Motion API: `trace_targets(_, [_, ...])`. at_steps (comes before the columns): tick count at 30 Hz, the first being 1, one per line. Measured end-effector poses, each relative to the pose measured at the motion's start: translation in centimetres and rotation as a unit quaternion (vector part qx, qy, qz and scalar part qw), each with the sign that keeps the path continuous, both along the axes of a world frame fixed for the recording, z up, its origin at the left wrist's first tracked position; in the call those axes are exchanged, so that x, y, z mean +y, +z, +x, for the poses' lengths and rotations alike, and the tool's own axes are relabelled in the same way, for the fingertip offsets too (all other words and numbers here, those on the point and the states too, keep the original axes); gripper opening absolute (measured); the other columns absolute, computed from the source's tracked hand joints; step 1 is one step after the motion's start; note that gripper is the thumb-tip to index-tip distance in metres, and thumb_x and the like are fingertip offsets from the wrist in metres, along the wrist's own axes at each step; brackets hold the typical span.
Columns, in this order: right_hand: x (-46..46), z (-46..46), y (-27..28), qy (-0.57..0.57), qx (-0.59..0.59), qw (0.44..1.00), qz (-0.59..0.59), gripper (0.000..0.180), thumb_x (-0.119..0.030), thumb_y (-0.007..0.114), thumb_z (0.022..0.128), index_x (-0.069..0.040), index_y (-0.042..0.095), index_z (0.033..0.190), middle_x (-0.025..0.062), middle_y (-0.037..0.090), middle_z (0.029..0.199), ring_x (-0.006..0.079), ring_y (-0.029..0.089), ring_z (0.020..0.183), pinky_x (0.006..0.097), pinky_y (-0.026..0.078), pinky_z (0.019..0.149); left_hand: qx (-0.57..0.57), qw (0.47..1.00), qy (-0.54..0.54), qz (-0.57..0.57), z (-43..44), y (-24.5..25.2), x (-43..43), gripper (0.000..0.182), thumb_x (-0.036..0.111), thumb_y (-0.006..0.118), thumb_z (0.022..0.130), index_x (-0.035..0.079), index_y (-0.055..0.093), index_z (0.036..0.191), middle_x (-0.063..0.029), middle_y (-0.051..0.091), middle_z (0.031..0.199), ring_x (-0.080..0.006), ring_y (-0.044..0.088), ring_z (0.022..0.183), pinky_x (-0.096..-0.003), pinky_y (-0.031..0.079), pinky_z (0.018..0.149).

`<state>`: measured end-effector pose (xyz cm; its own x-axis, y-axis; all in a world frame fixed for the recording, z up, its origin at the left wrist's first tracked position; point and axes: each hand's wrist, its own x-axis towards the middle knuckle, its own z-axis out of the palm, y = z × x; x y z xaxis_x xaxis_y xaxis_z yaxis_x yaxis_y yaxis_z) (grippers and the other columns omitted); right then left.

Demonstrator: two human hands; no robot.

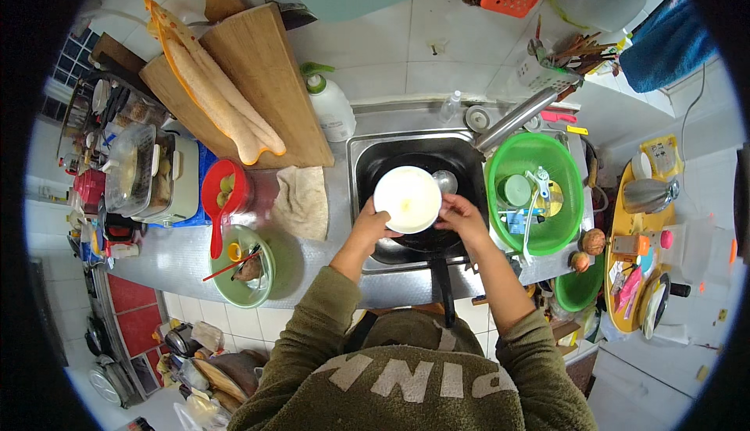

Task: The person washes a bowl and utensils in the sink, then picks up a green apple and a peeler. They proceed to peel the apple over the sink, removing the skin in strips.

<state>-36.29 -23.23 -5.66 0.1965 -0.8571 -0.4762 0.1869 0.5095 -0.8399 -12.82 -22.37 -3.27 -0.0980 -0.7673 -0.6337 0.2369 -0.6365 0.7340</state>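
Over the sink, both hands hold a round white bowl (pixel 408 199) whose pale inside faces the camera. My left hand (pixel 375 223) grips its lower left rim, the thumb on the edge. At the bowl's right side, my right hand (pixel 460 215) has its fingertips on the rim. Below the bowl, a dark pan with a black handle (pixel 442 290) sits in the steel sink (pixel 360 155), its handle reaching over the front edge. A round metal utensil (pixel 446 181), perhaps a ladle, lies in the pan behind the bowl. The hands and bowl hide much of the pan.
The steel faucet (pixel 515 119) reaches over the sink's back right corner. Right of the sink stands a green basket (pixel 577 196) with small items. To the left are a beige cloth (pixel 302 202), a red strainer (pixel 222 214), a pale green bowl (pixel 266 278), a pump bottle (pixel 332 111) and wooden boards (pixel 275 79).
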Motion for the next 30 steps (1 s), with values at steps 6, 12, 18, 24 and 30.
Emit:
trace_targets(6, [-2.5,-0.9,0.7,-0.095,-0.042,0.993,-0.056,0.01,-0.003,0.06,0.088,-0.002,0.062,0.098,0.0043,0.064,0.091,0.012,0.06,0.084,0.025,0.048,0.08,0.003,0.997,0.079,0.007,6.6,-3.9,3.2,0.057,0.004,0.048,0.088,0.007,0.031,0.141,-0.0179,0.053,0.128,-0.0335,0.063,0.107,-0.046,0.059,0.079])
trace_targets(12, [-0.6,-0.4,-9.2,0.171,0.35,0.917,-0.087,0.029,-0.013,0.059,0.091,0.0,0.061,0.118,0.0072,0.066,0.113,0.0204,0.063,0.102,0.0321,0.048,0.093,0.0,0.992,0.126,0.004,11.5,-2.9,6.9,0.064,-0.001,0.044,0.084,0.01,0.027,0.145,-0.0181,0.051,0.132,-0.037,0.061,0.11,-0.0491,0.058,0.08])
trace_targets(18, [0.2,1.3,-9.1,-0.031,0.133,0.99,0.023,0.042,-0.011,0.063,0.083,-0.009,0.061,0.125,0.0166,0.06,0.125,0.0357,0.056,0.117,0.0404,0.044,0.1,0.032,0.985,0.155,0.073,15.9,-6.2,12.7,0.058,-0.003,0.044,0.086,0.005,0.028,0.142,-0.0209,0.049,0.134,-0.0393,0.06,0.11,-0.0523,0.058,0.081])
trace_targets(24, [2.3,0.3,-5.1,0.182,0.549,0.791,-0.198,0.028,-0.015,0.065,0.077,-0.009,0.069,0.104,0.0161,0.064,0.111,0.0357,0.062,0.1,0.0424,0.051,0.087,0.04,0.974,0.191,0.112,16.6,-7.3,16.3,0.052,0.0,0.048,0.091,0.005,0.029,0.14,-0.0214,0.048,0.134,-0.0398,0.059,0.112,-0.0531,0.058,0.08])
trace_targets(30, [6.2,-0.8,-4.3,0.187,0.522,0.818,-0.155,0.032,-0.013,0.064,0.079,-0.009,0.066,0.111,0.0184,0.064,0.107,0.0366,0.063,0.094,0.0428,0.052,0.083,0.0,0.972,0.208,0.111,16.3,-7.3,17.0,0.051,0.008,0.053,0.092,0.007,0.031,0.139,-0.019,0.048,0.133,-0.0354,0.06,0.11,-0.0496,0.059,0.079])
